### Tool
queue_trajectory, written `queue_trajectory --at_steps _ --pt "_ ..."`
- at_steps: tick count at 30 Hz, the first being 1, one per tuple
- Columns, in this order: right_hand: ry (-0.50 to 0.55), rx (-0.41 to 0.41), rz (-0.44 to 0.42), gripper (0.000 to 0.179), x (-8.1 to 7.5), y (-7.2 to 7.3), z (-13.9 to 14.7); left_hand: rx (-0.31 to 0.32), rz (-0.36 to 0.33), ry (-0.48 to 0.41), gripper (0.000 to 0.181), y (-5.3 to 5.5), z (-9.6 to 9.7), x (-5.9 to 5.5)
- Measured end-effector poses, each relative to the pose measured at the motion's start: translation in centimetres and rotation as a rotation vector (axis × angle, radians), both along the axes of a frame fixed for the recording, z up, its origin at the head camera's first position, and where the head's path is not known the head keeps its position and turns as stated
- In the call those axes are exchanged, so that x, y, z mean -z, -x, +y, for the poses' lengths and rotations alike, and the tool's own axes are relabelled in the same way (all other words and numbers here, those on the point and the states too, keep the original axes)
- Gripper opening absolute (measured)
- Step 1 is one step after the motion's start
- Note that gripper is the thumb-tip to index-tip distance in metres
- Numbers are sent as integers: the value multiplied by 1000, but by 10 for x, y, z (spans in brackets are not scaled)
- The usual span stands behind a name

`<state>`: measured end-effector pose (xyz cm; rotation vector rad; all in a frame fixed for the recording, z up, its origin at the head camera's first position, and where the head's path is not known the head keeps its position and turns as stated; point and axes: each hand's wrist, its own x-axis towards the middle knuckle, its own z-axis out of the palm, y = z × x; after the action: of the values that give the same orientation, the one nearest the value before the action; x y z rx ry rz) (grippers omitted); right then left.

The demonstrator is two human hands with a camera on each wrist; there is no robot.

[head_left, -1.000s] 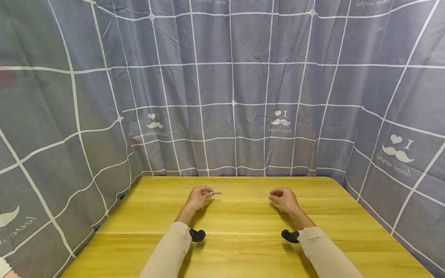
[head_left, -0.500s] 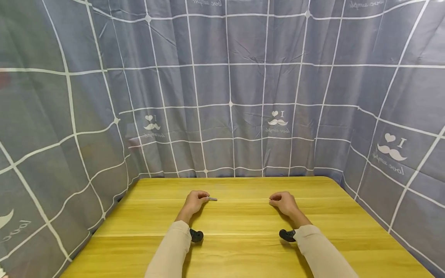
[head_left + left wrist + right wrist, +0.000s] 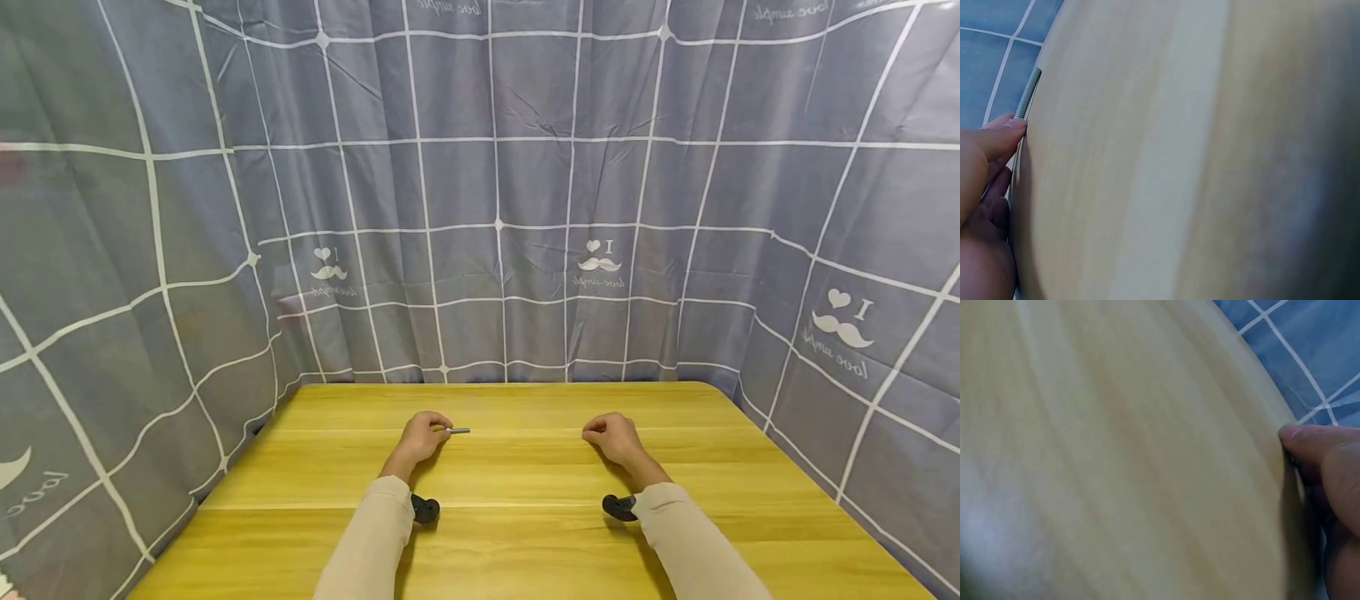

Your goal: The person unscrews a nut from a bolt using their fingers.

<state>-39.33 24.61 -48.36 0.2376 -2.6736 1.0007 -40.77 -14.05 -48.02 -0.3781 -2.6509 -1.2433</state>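
Observation:
Between the thumb and fingers of my left hand (image 3: 423, 435) is a thin grey metal bolt (image 3: 460, 431), pointing right over the table. Its thread shows in the left wrist view, where the bolt (image 3: 1029, 92) sticks out past the thumb tip; its other end is hidden in the hand. Level with it on the right, my right hand (image 3: 613, 435) has thumb and fingertips brought together. In the right wrist view the thumb of that hand (image 3: 1329, 456) covers the fingertips, with a dark patch beneath it; whether something small is held there cannot be told.
Both hands are above a yellow wood-grain table (image 3: 517, 483), with a wide gap between them. A grey curtain (image 3: 536, 183) with white grid lines closes off the back and sides. Each wrist carries a black device (image 3: 425, 509).
Both hands have come slightly nearer in the head view since a second ago, which has itself shifted a little. In the last half second the bolt has levelled slightly; the hands hardly moved.

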Motion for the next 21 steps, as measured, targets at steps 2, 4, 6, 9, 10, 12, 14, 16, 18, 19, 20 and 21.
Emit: queue_trajectory --at_steps 2,4,6,9,10,12,14,16,18,19,20,21 --pt "-4 -6 17 7 1 0 1 -2 4 2 8 0 0 0" --pt "-10 -10 37 7 3 0 2 -3 2 1 9 1 1 0" --pt "-15 -11 54 7 5 0 4 0 -1 -3 9 1 2 0" --pt "-18 -13 66 6 6 1 4 5 -3 -10 10 2 2 1" --pt "-16 -12 65 6 6 2 4 7 -3 -14 10 2 2 1" --pt "-15 -11 61 6 6 3 4 9 -6 -22 11 2 1 1" --pt "-10 -4 51 6 6 3 4 15 -8 -26 12 2 0 1" --pt "-5 -5 30 6 5 3 2 21 -15 -31 14 0 -1 0" --pt "-19 -21 24 9 4 2 1 21 -32 -47 17 -1 -2 0" --pt "-18 -29 20 12 2 2 1 21 -41 -56 19 -1 -2 0" --pt "-28 -37 21 14 1 1 0 18 -53 -67 20 -1 -2 -1" --pt "-34 -47 21 17 -1 1 0 22 -56 -70 23 -2 -2 -1"
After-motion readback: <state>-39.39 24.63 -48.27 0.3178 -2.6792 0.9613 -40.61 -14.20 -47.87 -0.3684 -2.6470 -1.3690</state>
